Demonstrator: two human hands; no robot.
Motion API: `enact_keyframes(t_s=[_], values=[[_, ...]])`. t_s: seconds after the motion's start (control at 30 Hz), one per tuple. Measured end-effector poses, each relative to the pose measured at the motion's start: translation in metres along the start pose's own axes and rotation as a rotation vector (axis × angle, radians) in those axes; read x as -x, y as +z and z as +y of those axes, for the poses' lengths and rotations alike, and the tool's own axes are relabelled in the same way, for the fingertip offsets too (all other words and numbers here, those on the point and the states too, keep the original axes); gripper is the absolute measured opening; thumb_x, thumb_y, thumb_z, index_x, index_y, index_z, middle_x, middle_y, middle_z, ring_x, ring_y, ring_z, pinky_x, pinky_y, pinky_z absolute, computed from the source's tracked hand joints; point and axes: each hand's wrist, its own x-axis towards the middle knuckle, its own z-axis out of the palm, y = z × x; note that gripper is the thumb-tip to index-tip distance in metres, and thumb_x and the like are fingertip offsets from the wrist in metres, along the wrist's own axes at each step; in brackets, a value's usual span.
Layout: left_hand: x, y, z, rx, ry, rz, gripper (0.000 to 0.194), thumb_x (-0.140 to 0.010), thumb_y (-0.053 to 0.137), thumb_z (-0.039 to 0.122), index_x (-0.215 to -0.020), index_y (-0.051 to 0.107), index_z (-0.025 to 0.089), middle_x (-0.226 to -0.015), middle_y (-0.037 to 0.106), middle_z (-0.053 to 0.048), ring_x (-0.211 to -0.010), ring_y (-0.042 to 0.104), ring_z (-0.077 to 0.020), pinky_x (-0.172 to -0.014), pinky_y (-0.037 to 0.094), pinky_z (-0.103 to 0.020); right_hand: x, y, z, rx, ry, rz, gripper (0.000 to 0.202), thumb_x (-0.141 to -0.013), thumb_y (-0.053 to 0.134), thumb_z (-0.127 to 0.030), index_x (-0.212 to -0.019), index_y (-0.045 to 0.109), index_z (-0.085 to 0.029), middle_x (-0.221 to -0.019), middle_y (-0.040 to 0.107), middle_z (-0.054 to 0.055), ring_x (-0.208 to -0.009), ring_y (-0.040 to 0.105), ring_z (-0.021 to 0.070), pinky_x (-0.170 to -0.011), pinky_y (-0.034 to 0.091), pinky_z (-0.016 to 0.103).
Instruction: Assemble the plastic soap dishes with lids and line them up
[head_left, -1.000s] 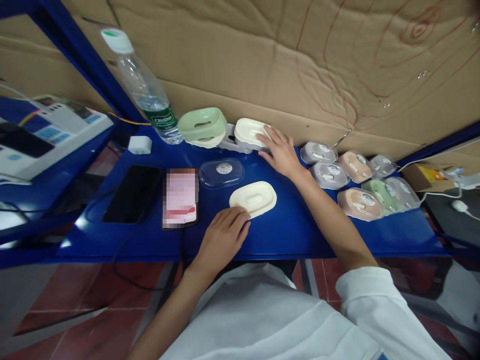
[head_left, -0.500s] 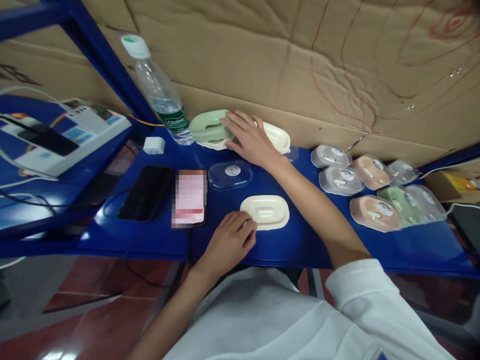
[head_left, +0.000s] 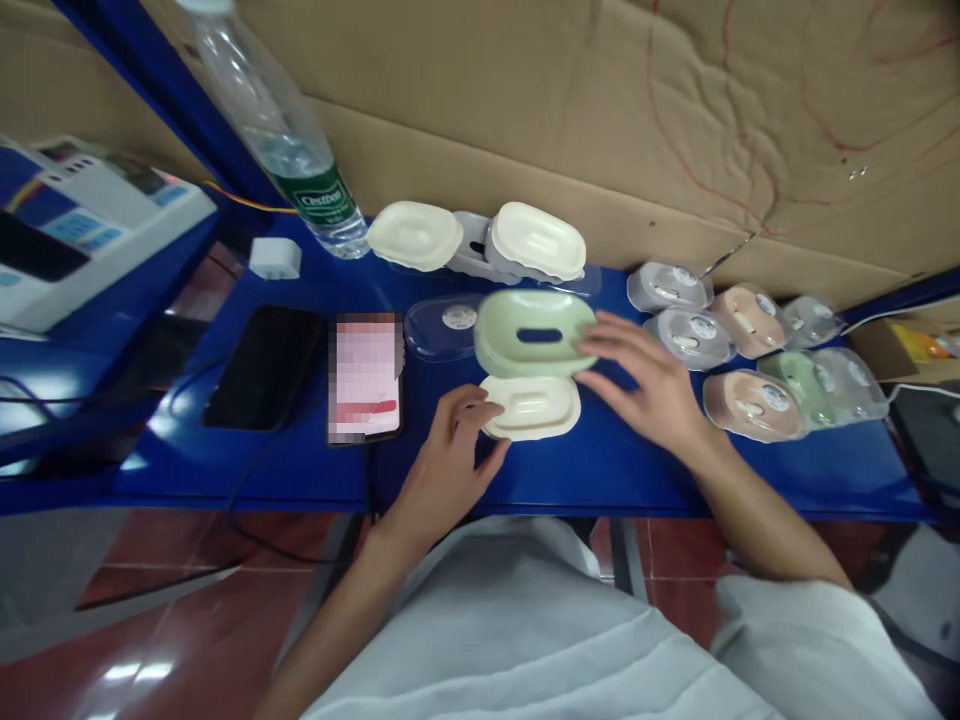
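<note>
My right hand (head_left: pixel 637 385) grips the right end of a pale green oval box shell (head_left: pixel 495 340) with a long slot in its floor. The shell is raised just over the far edge of a cream oval tray (head_left: pixel 536 410), overlapping it in view. The tray lies on the blue table, its raised middle facing up. My left hand (head_left: pixel 461 440) holds the tray's left end, fingers on the rim and thumb at the near side. Behind the shell, partly covered by it, is a clear oval lid (head_left: pixel 439 330) with a round sticker.
Cream trays (head_left: pixel 416 235) and grey shells (head_left: pixel 480 255) stand along the cardboard wall. A water bottle (head_left: pixel 300 170), white charger (head_left: pixel 275 258), black phone (head_left: pixel 262 370) and lit phone (head_left: pixel 366 375) are leftward. Several finished-looking lidded boxes (head_left: pixel 750 405) sit at right.
My right hand has brought the green shell from the back row towards me, above the cream tray. A cream tray and grey shell now show at the back. My left hand stays at the tray.
</note>
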Motion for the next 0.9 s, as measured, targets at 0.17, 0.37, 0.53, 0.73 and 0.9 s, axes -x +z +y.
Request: enact_keyframes(t_s=[0.17,0.37,0.53,0.73,0.9], values=[[-0.002,0.002,-0.002,-0.059,0.022,-0.017,0.046,-0.101,0.07,0.014,-0.142,0.053,0.026,-0.157,0.047,-0.018,-0.141,0.061,-0.031,-0.113,0.06,-0.052,0.066,0.01,-0.017,-0.02,0.075,-0.057,0.035,-0.104,0.073,-0.025,-0.139,0.071,-0.026,-0.137,0.074,0.011,-0.145,0.063,0.0305,-0.121,0.057,0.054],[-0.001,0.0,-0.003,-0.07,0.06,-0.09,0.046,-0.104,0.07,0.023,-0.148,0.057,0.026,-0.169,0.041,-0.019,-0.154,0.051,-0.035,-0.122,0.055,-0.053,0.069,0.033,-0.017,0.043,0.076,-0.124,0.044,-0.107,0.065,-0.022,-0.151,0.065,-0.025,-0.143,0.07,0.013,-0.15,0.057,0.0326,-0.124,0.054,0.055],[-0.001,0.003,-0.006,-0.047,-0.077,-0.083,0.04,-0.106,0.067,0.032,-0.146,0.06,0.026,-0.172,0.039,-0.018,-0.144,0.062,-0.0335,-0.12,0.057,-0.054,0.068,0.031,-0.018,0.061,0.063,-0.116,0.04,-0.107,0.064,-0.025,-0.147,0.07,-0.032,-0.141,0.07,0.011,-0.149,0.056,0.0334,-0.123,0.054,0.056],[-0.002,0.003,-0.006,-0.066,-0.131,-0.097,0.043,-0.107,0.066,0.036,-0.148,0.06,0.024,-0.167,0.049,-0.019,-0.151,0.058,-0.0337,-0.124,0.052,-0.055,0.045,0.025,-0.006,0.145,-0.034,-0.307,0.036,-0.108,0.066,-0.043,-0.141,0.074,-0.03,-0.135,0.072,0.013,-0.141,0.061,0.0346,-0.118,0.053,0.057],[0.0,0.003,-0.007,-0.068,-0.127,-0.075,0.045,-0.108,0.065,0.035,-0.151,0.061,0.024,-0.17,0.049,-0.019,-0.153,0.056,-0.033,-0.124,0.053,-0.054,0.037,0.041,0.007,0.083,-0.125,-0.28,0.038,-0.11,0.063,-0.043,-0.141,0.073,-0.025,-0.141,0.071,0.015,-0.144,0.061,0.0312,-0.119,0.051,0.053]])
